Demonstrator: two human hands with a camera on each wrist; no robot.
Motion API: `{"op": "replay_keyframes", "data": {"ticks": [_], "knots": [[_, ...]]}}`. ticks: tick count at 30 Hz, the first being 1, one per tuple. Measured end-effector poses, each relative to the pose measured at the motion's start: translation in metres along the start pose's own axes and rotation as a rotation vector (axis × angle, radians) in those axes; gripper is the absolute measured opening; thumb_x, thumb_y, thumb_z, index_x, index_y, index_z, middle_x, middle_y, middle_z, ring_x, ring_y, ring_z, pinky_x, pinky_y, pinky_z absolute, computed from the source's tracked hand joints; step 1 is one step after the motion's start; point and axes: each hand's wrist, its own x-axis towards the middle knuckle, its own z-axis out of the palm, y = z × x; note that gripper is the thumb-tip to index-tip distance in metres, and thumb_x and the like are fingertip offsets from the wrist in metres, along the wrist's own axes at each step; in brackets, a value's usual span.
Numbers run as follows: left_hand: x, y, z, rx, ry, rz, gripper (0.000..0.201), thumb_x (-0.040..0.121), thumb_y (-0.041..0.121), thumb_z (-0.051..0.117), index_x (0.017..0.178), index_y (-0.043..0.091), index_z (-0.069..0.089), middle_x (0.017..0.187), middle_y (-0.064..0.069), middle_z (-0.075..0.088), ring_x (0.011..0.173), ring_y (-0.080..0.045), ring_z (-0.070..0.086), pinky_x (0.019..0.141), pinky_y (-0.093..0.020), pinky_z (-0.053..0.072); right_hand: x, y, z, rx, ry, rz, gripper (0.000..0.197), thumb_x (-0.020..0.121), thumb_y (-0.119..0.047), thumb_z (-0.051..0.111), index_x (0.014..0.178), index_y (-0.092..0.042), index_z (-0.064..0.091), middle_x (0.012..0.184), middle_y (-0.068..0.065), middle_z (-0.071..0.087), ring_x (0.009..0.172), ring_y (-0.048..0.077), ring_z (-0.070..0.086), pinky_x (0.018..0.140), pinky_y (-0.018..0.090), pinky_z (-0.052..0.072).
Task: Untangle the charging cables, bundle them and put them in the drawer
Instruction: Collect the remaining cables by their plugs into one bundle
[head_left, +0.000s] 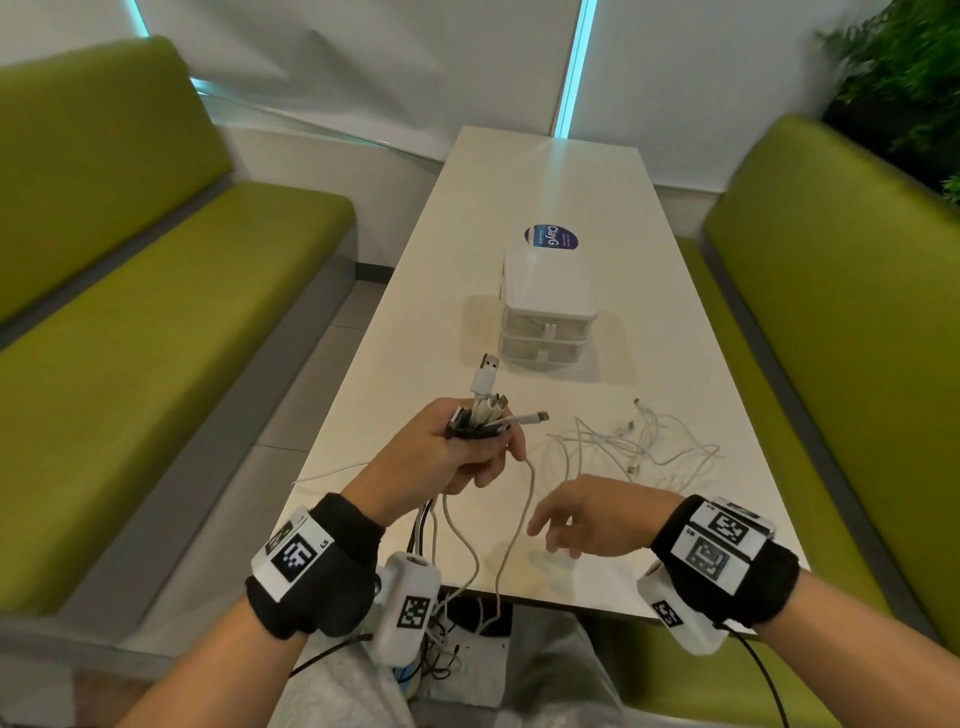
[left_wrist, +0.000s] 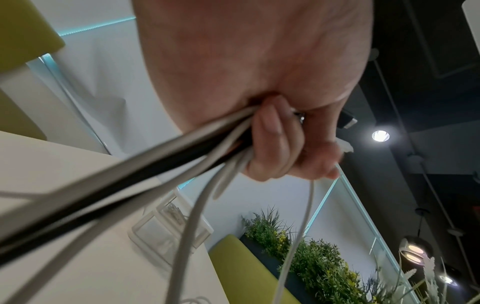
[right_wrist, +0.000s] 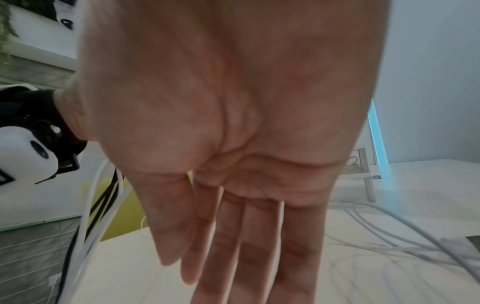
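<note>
L hand (head_left: 457, 457) is raised over the near end of the table (head_left: 675, 364), fingers curled tight round a bunch of cables (head_left: 480, 415), white & black mixed, gripped just below their plugs. The plug ends fan out above the fist: one white USB-A plug (head_left: 487, 375) sticks up highest, a thin white connector (head_left: 530, 417) pokes out to the right, a few dark plugs sit low against the knuckles. In the left wrist view the fingers (left_wrist: 270, 139) wrap the strands, w/ grey-white and black cords running down out of the fist toward the camera. The loose lengths hang from the hand, loop over the near table edge & drop down in front of the person's lap. R hand (head_left: 587, 519) holds nothing: palm down, just above the tabletop near the front edge, fingers loosely spread & relaxed, close to the hanging strands but apart from them; the right wrist view shows an open palm w/ fingers nearly straight. Further right on the table lies a second pile of white cables (head_left: 639, 441), tangled, not held by either hand, well apart from the L hand's bunch. Beyond it, mid-table, stands a small white drawer unit (head_left: 545, 312), two stacked drawers w/ clear fronts, both closed; some cable-like stuff shows faintly through the fronts, can't tell more. A round blue sticker (head_left: 550, 240) sits on the table behind the unit. Green benches (head_left: 130, 338) flank the table on both sides; plants (head_left: 904, 78) at far right.
</note>
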Motion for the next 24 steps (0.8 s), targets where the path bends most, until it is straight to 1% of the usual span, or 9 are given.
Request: {"op": "replay_keyframes", "data": {"ticks": [5,7,9,11,13,15,18,22,24], "knots": [[0.004,-0.002,0.004,0.023,0.06,0.032,0.03,0.1,-0.001,0.04,0.085,0.007,0.064,0.074,-0.009,0.073,0.037,-0.011,0.027,0.039,-0.019,0.025,-0.003,0.001,-0.007,0.017,0.071,-0.053,0.026,0.098,-0.027,0.051,0.121,-0.028,0.063,0.104,-0.01,0.07,0.086,0.007,0.068,0.086,0.025,0.051],[0.006,-0.003,0.005,0.013,0.104,0.018,0.029,0.1,0.0,0.04,0.086,0.009,0.064,0.083,-0.013,0.075,0.037,-0.011,0.026,0.037,-0.02,0.023,-0.005,0.0,-0.009,0.077,0.101,-0.118,0.026,0.098,-0.029,0.051,0.121,-0.027,0.062,0.105,-0.011,0.07,0.086,0.008,0.07,0.086,0.026,0.052],[0.009,-0.006,0.005,-0.022,0.149,-0.011,0.029,0.1,0.001,0.041,0.086,0.008,0.065,0.086,-0.021,0.073,0.037,-0.011,0.025,0.037,-0.021,0.02,-0.006,-0.004,-0.009,0.213,0.116,-0.212,0.025,0.097,-0.027,0.054,0.122,-0.027,0.06,0.115,-0.011,0.068,0.088,0.008,0.07,0.082,0.024,0.054],[0.011,-0.008,0.005,-0.057,0.182,-0.035,0.028,0.1,0.002,0.041,0.086,0.008,0.064,0.088,-0.027,0.071,0.036,-0.01,0.025,0.037,-0.019,0.019,-0.008,-0.011,-0.007,0.393,0.132,-0.269,0.018,0.098,-0.026,0.053,0.113,-0.023,0.062,0.118,-0.005,0.067,0.09,0.012,0.07,0.079,0.028,0.056],[0.011,-0.008,0.004,-0.075,0.218,-0.052,0.026,0.1,0.0,0.04,0.089,0.004,0.062,0.09,-0.023,0.073,0.035,-0.009,0.023,0.036,-0.019,0.018,-0.009,-0.015,-0.007,0.51,0.15,-0.263,0.027,0.102,-0.027,0.046,0.105,-0.01,0.067,0.108,0.004,0.072,0.089,0.02,0.072,0.079,0.037,0.056],[0.011,-0.01,0.003,-0.069,0.272,-0.069,0.025,0.1,-0.002,0.038,0.094,0.0,0.062,0.091,-0.018,0.074,0.035,-0.009,0.022,0.036,-0.018,0.019,-0.009,-0.013,-0.008,0.52,0.122,-0.214,0.034,0.103,-0.027,0.043,0.102,-0.005,0.068,0.099,0.008,0.074,0.086,0.024,0.072,0.077,0.038,0.055],[0.012,-0.015,0.004,-0.059,0.396,-0.098,0.025,0.101,0.003,0.041,0.092,0.002,0.065,0.084,-0.015,0.072,0.036,-0.01,0.024,0.037,-0.018,0.021,-0.01,-0.006,-0.013,0.423,0.104,-0.166,0.033,0.101,-0.027,0.045,0.097,-0.007,0.071,0.092,0.005,0.075,0.084,0.023,0.072,0.076,0.037,0.055],[0.014,-0.018,0.004,-0.089,0.522,-0.073,0.026,0.102,0.005,0.04,0.096,-0.003,0.064,0.059,0.01,0.066,0.036,-0.01,0.022,0.038,-0.02,0.02,-0.012,0.002,-0.016,0.276,0.021,-0.096,0.028,0.096,-0.031,0.052,0.093,-0.014,0.075,0.091,-0.003,0.076,0.083,0.014,0.072,0.079,0.033,0.055],[0.015,-0.016,0.002,-0.12,0.577,-0.037,0.026,0.102,0.009,0.042,0.093,0.0,0.065,0.061,0.005,0.066,0.036,-0.01,0.023,0.038,-0.02,0.02,-0.014,0.004,-0.012,0.15,-0.051,-0.041,0.028,0.094,-0.036,0.055,0.093,-0.018,0.076,0.084,-0.009,0.074,0.082,0.009,0.07,0.083,0.031,0.054]]}}
